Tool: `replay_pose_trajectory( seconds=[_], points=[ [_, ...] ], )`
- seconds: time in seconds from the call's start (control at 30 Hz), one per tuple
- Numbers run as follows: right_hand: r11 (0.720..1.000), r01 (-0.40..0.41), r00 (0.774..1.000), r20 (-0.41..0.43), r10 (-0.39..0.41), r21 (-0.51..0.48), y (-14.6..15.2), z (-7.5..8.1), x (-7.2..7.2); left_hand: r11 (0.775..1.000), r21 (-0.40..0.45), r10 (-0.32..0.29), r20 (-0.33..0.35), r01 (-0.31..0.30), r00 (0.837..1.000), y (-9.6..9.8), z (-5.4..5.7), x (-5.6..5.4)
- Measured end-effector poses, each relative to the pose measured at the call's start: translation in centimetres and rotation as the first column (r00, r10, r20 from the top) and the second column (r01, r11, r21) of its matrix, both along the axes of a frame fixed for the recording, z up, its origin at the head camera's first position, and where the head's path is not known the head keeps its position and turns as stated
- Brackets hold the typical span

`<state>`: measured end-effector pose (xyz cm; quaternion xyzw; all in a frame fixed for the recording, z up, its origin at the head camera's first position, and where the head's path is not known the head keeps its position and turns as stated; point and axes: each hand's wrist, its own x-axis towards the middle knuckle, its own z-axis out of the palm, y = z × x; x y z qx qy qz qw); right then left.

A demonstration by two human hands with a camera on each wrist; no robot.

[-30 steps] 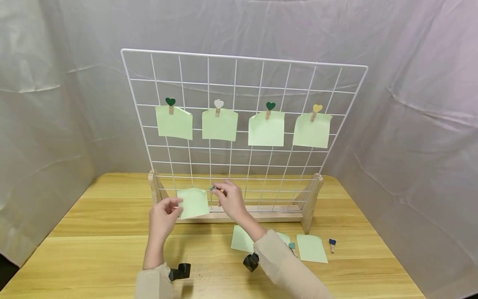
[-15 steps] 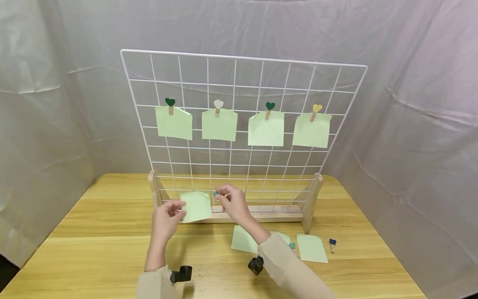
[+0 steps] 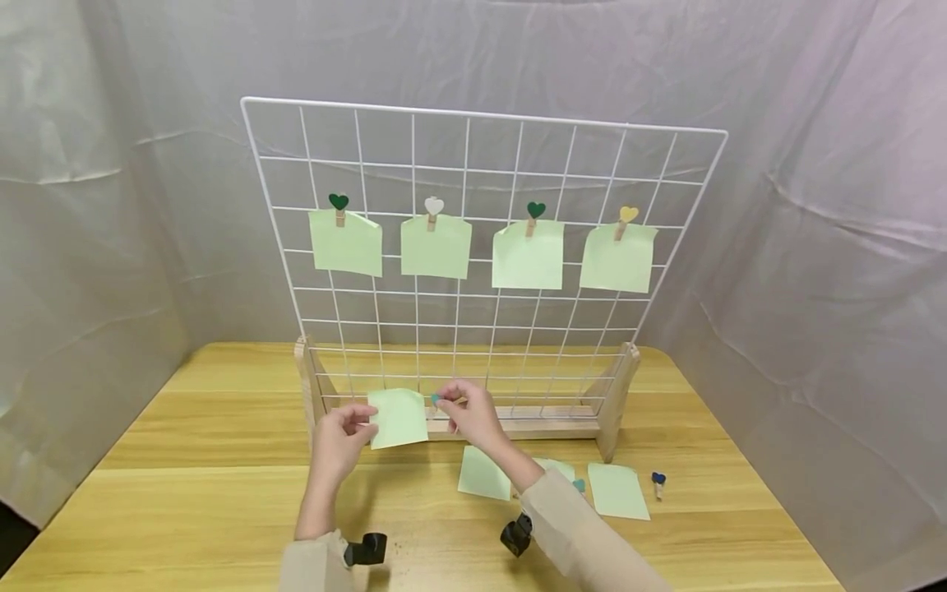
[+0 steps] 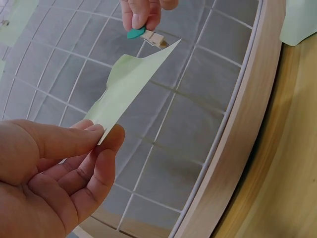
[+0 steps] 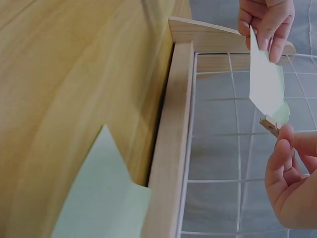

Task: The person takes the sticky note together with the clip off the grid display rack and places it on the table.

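Green note (image 3: pixel 399 419), pinched by the left hand (image 3: pixel 342 442), is low left in front of the wire grid (image 3: pixel 457 293); the right hand (image 3: pixel 473 415) pinches a teal clip (image 4: pixel 136 33) beside it. Joining them seems in hand; the clip likely must open next.

Held note (image 3: pixel 399 419) was matt paper, pinched clip (image 4: pixel 154 39) bare wood, grid (image 3: pixel 457 294) smooth wire, tabletop (image 3: pixel 222 510) lightly glossy woodgrain, backdrop (image 3: pixel 473 49) creased cloth

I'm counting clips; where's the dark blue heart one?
In the head view, the dark blue heart clip lies on the table, just right of the rightmost loose green note.
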<state>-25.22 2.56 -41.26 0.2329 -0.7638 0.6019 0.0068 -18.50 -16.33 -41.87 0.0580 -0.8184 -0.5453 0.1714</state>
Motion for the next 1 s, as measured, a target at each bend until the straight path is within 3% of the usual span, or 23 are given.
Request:
replay_pose_trajectory(
  seconds=[0.13, 0.5, 0.7, 1.0],
  points=[
    [0.999, 0.017, 0.998, 0.054, -0.019, 0.036, 0.4, -1.0, -0.1, 1.0, 0.006, -0.024, 0.002, 0.024, 1.0, 0.4, -0.4, 0.0],
    [0.992, 0.001, 0.996, 0.087, -0.012, 0.124, 1.7, -2.4, -0.1, 0.999, 0.021, -0.049, 0.026, 0.048, 0.998, 1.5, -0.7, 0.3],
    [0.986, -0.031, 0.984, 0.179, 0.002, 0.162, 2.5, -3.0, 0.0, 0.997, 0.0, -0.073, 0.038, 0.073, 0.997, 1.7, -1.3, 0.2],
    [0.969, -0.065, 0.971, 0.238, 0.007, 0.237, 3.1, -3.9, 0.1, 0.992, -0.013, -0.127, 0.078, 0.129, 0.989, 1.9, -2.0, 0.1]
  ],
)
